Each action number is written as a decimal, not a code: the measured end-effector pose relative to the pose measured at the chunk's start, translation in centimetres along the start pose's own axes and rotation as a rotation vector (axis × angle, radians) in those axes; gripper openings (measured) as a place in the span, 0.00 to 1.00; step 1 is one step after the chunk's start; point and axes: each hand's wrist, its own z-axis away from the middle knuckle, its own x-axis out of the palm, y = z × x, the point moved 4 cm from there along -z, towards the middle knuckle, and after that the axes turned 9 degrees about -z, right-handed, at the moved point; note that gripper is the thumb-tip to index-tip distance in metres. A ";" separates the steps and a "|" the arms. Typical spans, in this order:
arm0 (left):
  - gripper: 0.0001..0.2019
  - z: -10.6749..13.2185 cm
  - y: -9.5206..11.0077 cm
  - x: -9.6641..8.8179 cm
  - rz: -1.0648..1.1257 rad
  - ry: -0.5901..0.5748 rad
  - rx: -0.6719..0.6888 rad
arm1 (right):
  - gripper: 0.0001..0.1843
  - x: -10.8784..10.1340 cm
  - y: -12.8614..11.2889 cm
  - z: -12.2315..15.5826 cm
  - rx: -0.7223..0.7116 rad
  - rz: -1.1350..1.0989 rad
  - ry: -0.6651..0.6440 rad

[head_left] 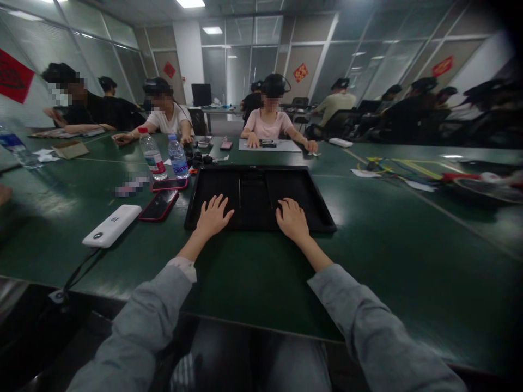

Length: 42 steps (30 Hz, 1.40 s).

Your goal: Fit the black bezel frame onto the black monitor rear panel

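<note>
Left hand (212, 218) and right hand (292, 219) lie flat, released, across near edge of black tray (261, 169).

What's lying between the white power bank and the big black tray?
A dark phone in a red case lies flat on the green table, between the white power bank and the black tray. The head view shows it.

Grey long sleeves (157, 310), white cuff (184, 266) at left wrist, bare left hand (212, 218), bare right hand (292, 220)
</note>
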 end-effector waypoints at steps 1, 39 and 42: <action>0.30 -0.1 -0.1 0.1 -0.001 -0.005 0.003 | 0.26 0.1 0.2 -0.1 0.001 -0.002 -0.002; 0.26 0.2 -0.8 -0.3 0.048 0.005 0.041 | 0.25 -0.1 1.0 0.0 -0.018 -0.047 -0.045; 0.27 0.3 -0.8 -0.4 0.048 0.009 0.049 | 0.25 0.0 1.0 -0.1 -0.013 -0.048 -0.055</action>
